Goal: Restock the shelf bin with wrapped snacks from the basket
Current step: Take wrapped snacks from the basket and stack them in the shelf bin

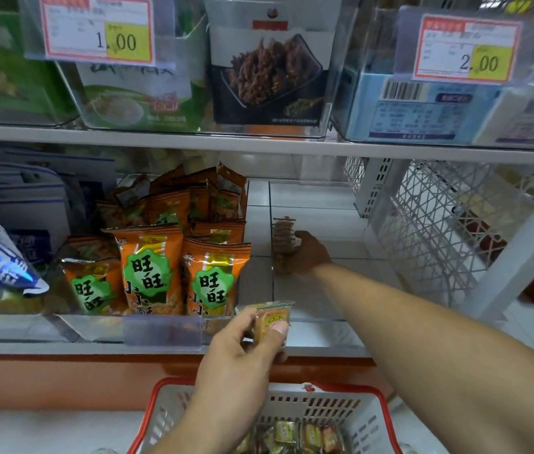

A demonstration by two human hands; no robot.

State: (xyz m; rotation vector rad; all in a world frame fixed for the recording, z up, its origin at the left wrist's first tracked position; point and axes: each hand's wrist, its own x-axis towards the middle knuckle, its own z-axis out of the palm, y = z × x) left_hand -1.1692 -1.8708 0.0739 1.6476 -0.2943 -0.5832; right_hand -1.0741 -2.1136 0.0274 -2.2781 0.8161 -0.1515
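Observation:
A clear plastic shelf bin (321, 319) stands on the middle shelf, right of centre. My right hand (308, 253) reaches deep into it and grips a small stack of wrapped snacks (283, 239) against the bin's left wall. My left hand (242, 348) hovers in front of the shelf edge, pinching a yellow-green wrapped snack (273, 317) between thumb and fingers. Below, a white basket with a red rim (370, 417) holds several more wrapped snacks (295, 435).
A neighbouring clear bin (72, 326) to the left is packed with orange snack bags (147, 267). Blue-white bags (0, 257) sit further left. The upper shelf (259, 142) carries boxes and price tags. A white lattice rack (439, 231) stands at right.

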